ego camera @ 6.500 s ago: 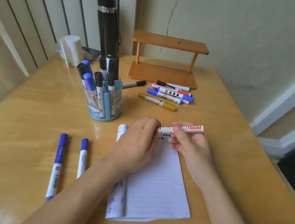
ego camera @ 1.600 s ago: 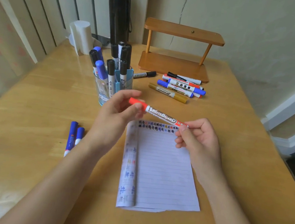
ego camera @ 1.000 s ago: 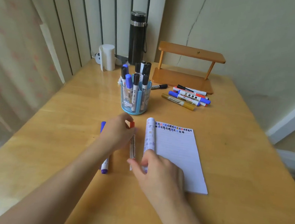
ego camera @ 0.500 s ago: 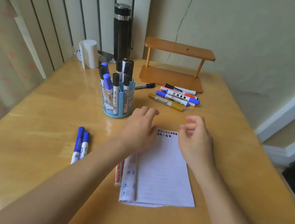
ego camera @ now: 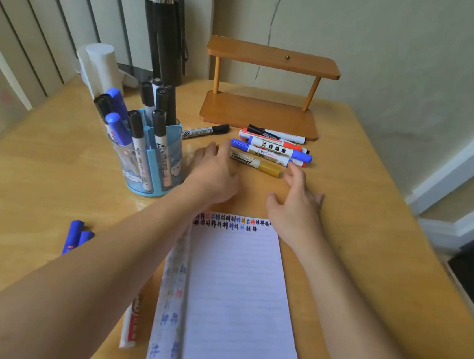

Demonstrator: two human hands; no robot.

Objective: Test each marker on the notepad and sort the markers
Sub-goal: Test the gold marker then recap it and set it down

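The lined notepad lies in front of me with coloured test marks along its top edge. A red-and-white whiteboard marker lies left of the pad, partly under my left forearm. Two blue markers lie further left. A loose pile of markers sits beyond the pad, with a gold marker nearest me. My left hand reaches with straight fingers to the gold marker's left end. My right hand hovers with spread fingers near its right end. Both hands hold nothing.
A blue pen holder with several black and blue markers stands left of my hands. A black marker lies alone behind them. A wooden two-tier stand, a black flask and a white cup sit at the back.
The red marker went from both hands to the table left of the pad. Since then both empty hands have moved forward from the pad's top edge to the gold marker.
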